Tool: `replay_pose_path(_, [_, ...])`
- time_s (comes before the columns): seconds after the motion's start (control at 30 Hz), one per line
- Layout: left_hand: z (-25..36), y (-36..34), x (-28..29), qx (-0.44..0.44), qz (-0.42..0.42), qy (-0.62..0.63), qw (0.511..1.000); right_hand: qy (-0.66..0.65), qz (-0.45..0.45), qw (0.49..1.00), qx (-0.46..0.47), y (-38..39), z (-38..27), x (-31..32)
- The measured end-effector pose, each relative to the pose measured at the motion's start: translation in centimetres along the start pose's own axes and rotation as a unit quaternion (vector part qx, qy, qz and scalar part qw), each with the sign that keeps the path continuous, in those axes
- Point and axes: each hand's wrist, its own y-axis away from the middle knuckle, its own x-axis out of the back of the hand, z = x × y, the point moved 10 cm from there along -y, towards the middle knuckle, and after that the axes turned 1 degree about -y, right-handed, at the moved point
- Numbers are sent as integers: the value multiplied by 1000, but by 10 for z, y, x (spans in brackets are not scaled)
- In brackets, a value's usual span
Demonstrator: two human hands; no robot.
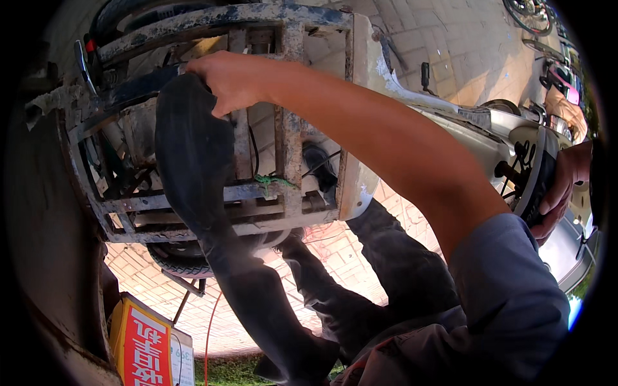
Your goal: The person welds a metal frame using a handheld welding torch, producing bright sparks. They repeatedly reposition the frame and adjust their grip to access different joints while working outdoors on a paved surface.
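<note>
My right arm, in a short grey-blue sleeve, reaches across to the left over a rusty metal rack point(293, 116). My right hand point(228, 77) is closed at the upper end of a long, broad black piece point(193, 141) that looks like rubber, thumb along its edge. Its fingertips are hidden. The black piece lies over the rack's bars and runs down toward the lower edge; its exact kind cannot be told. A bit of green cord point(270, 181) is tied round a bar nearby. My left hand does not show.
White vehicle bodywork point(360, 186) adjoins the rack, with a tyre point(187, 260) below. At the right, what seems another person's hand point(563, 186) rests on a dark curved part. Dark-trousered legs point(412, 257) stand on paving. A yellow-and-red sign point(138, 347) stands lower left.
</note>
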Motion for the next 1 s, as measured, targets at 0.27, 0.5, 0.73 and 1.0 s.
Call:
replay_pose_path(0.27, [-32, -2, 5, 41, 25, 4, 999, 7, 45, 996, 81, -11, -12, 1])
replay_pose_path(0.5, [-41, -1, 12, 53, 41, 13, 998, 28, 54, 992, 111, -15, -20, -3])
replay_pose_path(0.73, [-51, 10, 14, 63, 57, 23, 996, 26, 60, 993, 97, -8, -21, -2])
replay_pose_path(1.0, [-58, 16, 17, 72, 65, 31, 995, 26, 90, 987, 129, -7, -23, -2])
